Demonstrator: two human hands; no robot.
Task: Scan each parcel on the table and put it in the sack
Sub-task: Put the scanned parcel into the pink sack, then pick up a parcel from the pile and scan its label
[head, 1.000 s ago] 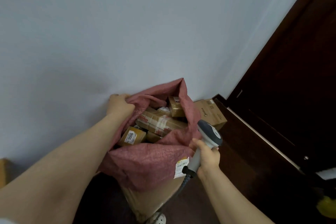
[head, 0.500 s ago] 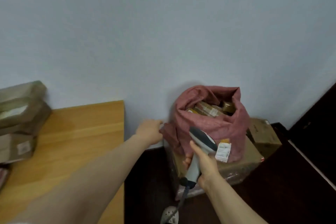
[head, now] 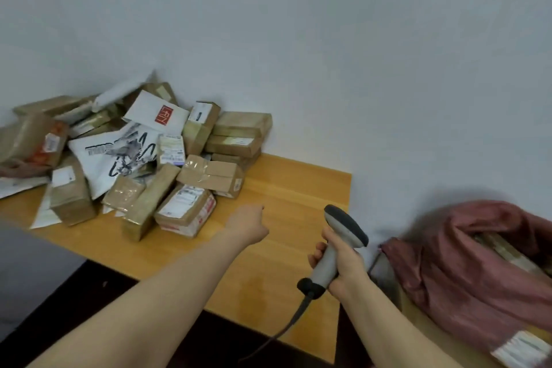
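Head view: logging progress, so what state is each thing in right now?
parcels, heaped on the table, untouched.
sack, mouth open, partly filled.
scanner, upright, cable hanging.
left hand, empty, fingers loosely curled above the table.
right hand, gripping the scanner's handle.

We are gripping the scanner (head: 343,233) in our right hand (head: 343,269). Left of that grip our left hand (head: 249,225) is hovering empty, parcels (head: 134,158) lying beyond it, the sack (head: 478,263) sitting rightward.
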